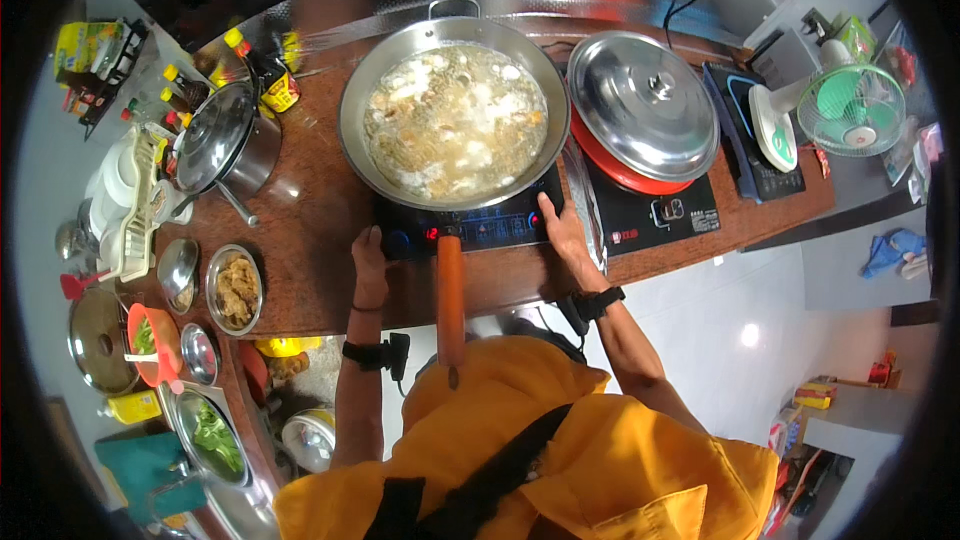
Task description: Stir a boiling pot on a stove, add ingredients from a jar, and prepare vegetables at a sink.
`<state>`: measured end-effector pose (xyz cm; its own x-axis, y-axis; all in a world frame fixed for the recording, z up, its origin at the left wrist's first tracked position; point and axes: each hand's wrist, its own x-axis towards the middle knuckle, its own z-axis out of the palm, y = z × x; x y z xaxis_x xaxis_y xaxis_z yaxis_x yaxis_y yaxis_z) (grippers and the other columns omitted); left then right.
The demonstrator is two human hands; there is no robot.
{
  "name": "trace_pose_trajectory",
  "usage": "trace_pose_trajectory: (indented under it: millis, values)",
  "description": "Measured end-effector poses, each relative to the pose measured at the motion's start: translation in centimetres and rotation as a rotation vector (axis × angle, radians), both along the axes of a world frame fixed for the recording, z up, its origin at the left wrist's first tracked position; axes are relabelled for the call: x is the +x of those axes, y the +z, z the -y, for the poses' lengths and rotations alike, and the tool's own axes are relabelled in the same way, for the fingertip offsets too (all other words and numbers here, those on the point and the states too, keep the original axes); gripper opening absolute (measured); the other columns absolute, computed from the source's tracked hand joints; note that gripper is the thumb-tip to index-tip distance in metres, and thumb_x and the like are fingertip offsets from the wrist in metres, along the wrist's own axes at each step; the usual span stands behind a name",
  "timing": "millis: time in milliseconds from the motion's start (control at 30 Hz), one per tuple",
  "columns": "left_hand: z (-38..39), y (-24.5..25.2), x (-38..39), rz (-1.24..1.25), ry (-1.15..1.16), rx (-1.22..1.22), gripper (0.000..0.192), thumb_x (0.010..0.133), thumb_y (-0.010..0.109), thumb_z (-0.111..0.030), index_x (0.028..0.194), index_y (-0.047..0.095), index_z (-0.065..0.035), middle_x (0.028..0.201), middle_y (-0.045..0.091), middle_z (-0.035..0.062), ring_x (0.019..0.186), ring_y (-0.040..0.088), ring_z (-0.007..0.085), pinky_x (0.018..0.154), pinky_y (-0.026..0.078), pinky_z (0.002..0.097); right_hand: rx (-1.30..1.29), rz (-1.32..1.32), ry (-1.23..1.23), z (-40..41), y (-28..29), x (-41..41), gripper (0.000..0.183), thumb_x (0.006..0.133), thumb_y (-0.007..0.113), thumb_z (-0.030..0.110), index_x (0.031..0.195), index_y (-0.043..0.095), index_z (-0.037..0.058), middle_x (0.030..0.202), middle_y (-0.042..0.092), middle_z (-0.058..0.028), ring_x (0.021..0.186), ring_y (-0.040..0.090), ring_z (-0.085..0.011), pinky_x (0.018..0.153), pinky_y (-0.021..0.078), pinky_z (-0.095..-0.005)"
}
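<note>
A large steel wok (457, 120) of bubbling, cloudy broth stands on a black induction cooktop (495, 234) with lit controls. Its orange-brown handle (451, 300) points towards my body, and neither hand is on it. My left hand (369, 259) is at the cooktop's left edge, fingers towards its side. At the cooktop's front right corner is my right hand (562, 229), thumb on top and fingers along the side. Whether either hand truly grips the cooktop, I cannot tell. Right of the wok, a domed steel lid (645, 101) covers a red pan (630, 176) on a gas hob.
On the left are a lidded steel pot (255, 154), sauce bottles (274, 82), a bowl of brown food (237, 289) and a dish rack (139, 217). Leafy greens lie in a basin (216, 442). A small fan (851, 112) stands at the right on another cooktop.
</note>
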<state>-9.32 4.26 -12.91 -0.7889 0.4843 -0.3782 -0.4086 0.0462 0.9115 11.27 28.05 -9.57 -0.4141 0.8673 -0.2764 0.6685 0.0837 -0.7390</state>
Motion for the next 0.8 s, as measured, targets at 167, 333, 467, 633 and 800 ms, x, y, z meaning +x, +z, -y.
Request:
trace_pose_trajectory:
  millis: [167, 333, 467, 633, 800]
  values:
    - [0.3, -0.8, -0.2, -0.054, -0.041, -0.057, 0.028, 0.087, 0.05, -0.032, 0.095, 0.054, -0.0061, 0.088, 0.055, 0.0029, 0.077, 0.056, 0.0134, 0.056, 0.05, 0.0295, -0.02, -0.003, -0.029, -0.3, -0.4, -0.3, 0.078, 0.079, 0.043, 0.059, 0.117, 0.042, -0.0087, 0.107, 0.051, -0.0333, 0.105, 0.048, -0.0416, 0.09, 0.0359, -0.04]
    - [-0.1, 0.2, 1.4, -0.09, 0.064, -0.084, 0.028, 0.086, 0.05, -0.032, 0.092, 0.055, -0.0055, 0.086, 0.055, 0.0036, 0.074, 0.056, 0.0138, 0.052, 0.05, 0.0282, -0.033, 0.007, -0.003, -0.7, -0.3, -0.1, 0.078, 0.081, 0.043, 0.055, 0.117, 0.036, -0.0145, 0.111, 0.046, -0.0355, 0.108, 0.045, -0.0424, 0.094, 0.0333, -0.0396]
    - [0.0, 0.0, 1.7, -0.057, 0.04, -0.068, 0.03, 0.086, 0.049, -0.034, 0.093, 0.054, -0.0052, 0.084, 0.055, 0.0039, 0.071, 0.055, 0.0142, 0.052, 0.049, 0.028, -0.012, 0.018, -0.033, -0.7, 0.1, 0.0, 0.079, 0.08, 0.043, 0.056, 0.117, 0.038, -0.0131, 0.109, 0.047, -0.0362, 0.107, 0.046, -0.0428, 0.093, 0.0336, -0.0399]
    - [0.2, 0.3, 1.9, -0.064, -0.019, -0.105, 0.033, 0.085, 0.05, -0.036, 0.098, 0.054, -0.0055, 0.089, 0.054, 0.0046, 0.078, 0.053, 0.0172, 0.056, 0.048, 0.0303, -0.017, 0.005, -0.03, -0.8, 1.2, -0.1, 0.079, 0.08, 0.04, 0.058, 0.117, 0.039, -0.0114, 0.106, 0.049, -0.0358, 0.105, 0.046, -0.0439, 0.092, 0.0337, -0.0405]
    - [-0.2, 0.6, 1.9, 0.016, 0.046, -0.074, 0.033, 0.086, 0.049, -0.034, 0.099, 0.053, -0.0044, 0.088, 0.052, 0.0041, 0.074, 0.053, 0.0151, 0.054, 0.047, 0.0279, 0.12, 0.016, 0.044, -1.4, -1.0, 1.3, 0.068, 0.082, 0.043, 0.052, 0.118, 0.041, -0.0067, 0.107, 0.049, -0.0337, 0.104, 0.047, -0.0428, 0.089, 0.0359, -0.0435]
